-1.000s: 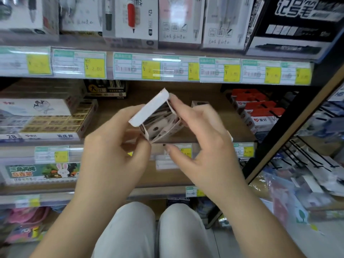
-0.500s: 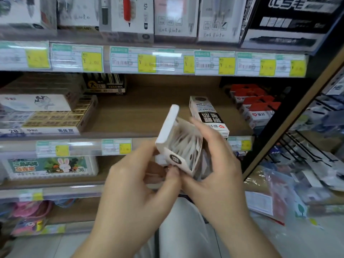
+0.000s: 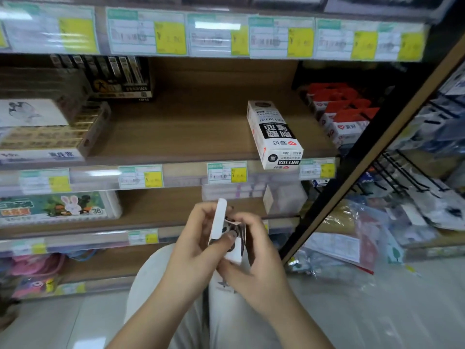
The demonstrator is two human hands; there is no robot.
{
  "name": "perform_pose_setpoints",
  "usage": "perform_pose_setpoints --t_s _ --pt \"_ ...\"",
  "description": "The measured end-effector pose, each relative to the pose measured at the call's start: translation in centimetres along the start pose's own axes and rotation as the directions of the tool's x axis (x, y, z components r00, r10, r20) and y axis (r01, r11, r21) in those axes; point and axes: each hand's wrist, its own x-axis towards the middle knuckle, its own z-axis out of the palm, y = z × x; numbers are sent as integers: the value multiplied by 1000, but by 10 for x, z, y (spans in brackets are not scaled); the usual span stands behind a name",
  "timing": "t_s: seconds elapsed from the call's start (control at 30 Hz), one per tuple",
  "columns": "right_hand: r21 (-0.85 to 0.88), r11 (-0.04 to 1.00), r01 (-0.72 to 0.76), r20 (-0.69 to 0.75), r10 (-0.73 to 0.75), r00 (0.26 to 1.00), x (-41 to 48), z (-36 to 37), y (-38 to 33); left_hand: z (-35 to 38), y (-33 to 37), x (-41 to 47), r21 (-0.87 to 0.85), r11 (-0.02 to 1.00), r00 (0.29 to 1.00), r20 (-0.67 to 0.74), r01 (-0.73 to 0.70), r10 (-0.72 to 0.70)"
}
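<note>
- Wooden shelf board (image 3: 196, 127) is the biggest thing here. It carries the white refill carton (image 3: 274, 137), and the bare stretch left of that carton looks a likely spot for stock.
- Left hand (image 3: 191, 250), well below the carton and a little left of it, wraps the small white box (image 3: 236, 255) from the left, with the thumb laid across the printed front. A firm hold that does not crush suits thin card.
- Right hand (image 3: 254, 258), straight below the carton, curls round the box's right side and underside. It is best used to steady the box while the other hand works.
- Small white box sits upright between both hands, well below the carton.
- Lid flap (image 3: 218, 219), the smallest part, stands open along the box's left edge. Whichever way it is going, it should bend at its crease and meet the box squarely. What lies inside is too blurred to tell.
</note>
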Motion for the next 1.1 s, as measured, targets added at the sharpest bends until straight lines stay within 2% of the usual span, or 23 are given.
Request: perform_pose_setpoints --t_s 0.17,0.4,0.47,0.57,0.67,0.87,0.97,1.1 --pt "171 985 -8 68 -3 998 2 0 5 -3 -6 4 3 1000 1000 11 16 -16" --pt "275 961 -35 82 13 997 10 -1 12 -12 -6 7 -78 996 995 96 30 -23" --pt "263 964 -46 85 25 996 11 -1 13 -9 -4 10 -48 999 994 107 17 -12" --pt "222 974 -39 81 22 996 12 2 15 -4 -2 15 -88 994 998 19 59 -57" --pt "199 980 -15 72 0 997 14 8 11 -3 -1 8 15 1000 1000 -8 27 -27" --pt "179 984 -11 19 8 1000 12 23 9 -7 -4 11 32 991 991 -36 130 -129" --pt "180 983 -39 -30 45 999 12 30 7 -7 -1 8 120 990 997 -25 71 -69" --pt "127 989 -76 63 68 996 14 32 8 -9 4 5 229 972 998 -53 53 -42"
